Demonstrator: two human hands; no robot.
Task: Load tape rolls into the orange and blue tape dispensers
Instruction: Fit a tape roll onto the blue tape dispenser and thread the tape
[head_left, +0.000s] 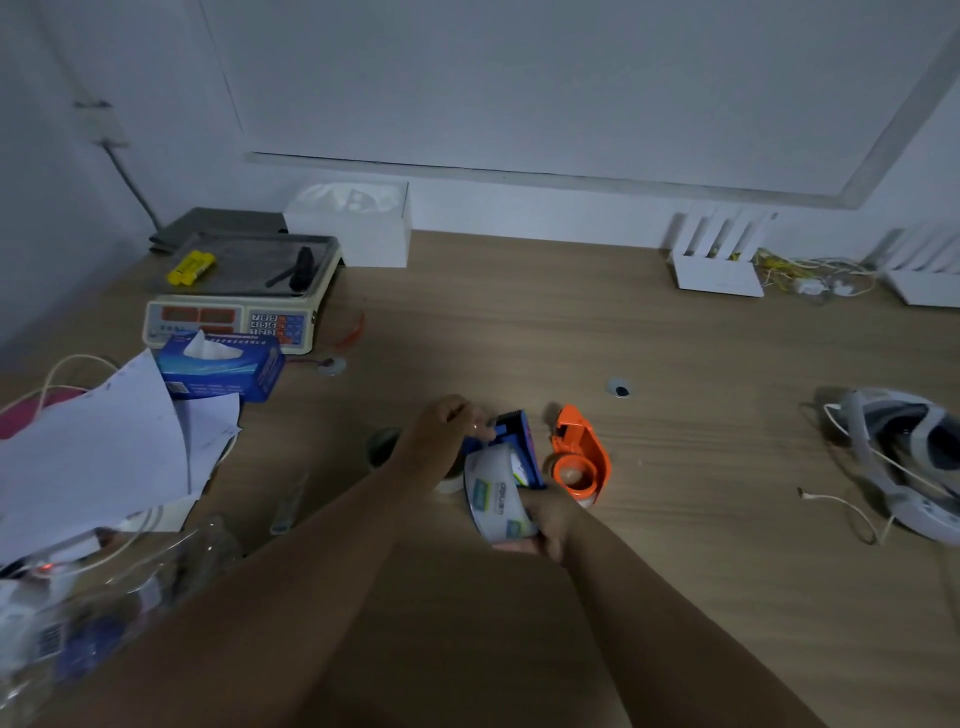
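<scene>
The tape roll (493, 496) covers the lower half of the blue tape dispenser (511, 441), and the left hand (441, 436) hides that dispenser's left side. At the bench's (675, 545) left edge, clear plastic packaging (104, 597) is blurred and cut off by the frame. The scale's (239, 291) display digits are too dim to read.

A cream electronic weighing scale (236, 291) with a steel pan sits at the back left of the wooden desk (675, 519), a yellow marker (190, 267) lying on its pan. A blue tissue box (223, 366) stands just before it, beside loose white paper sheets (104, 457). A white router (719, 260) stands against the far wall.
</scene>
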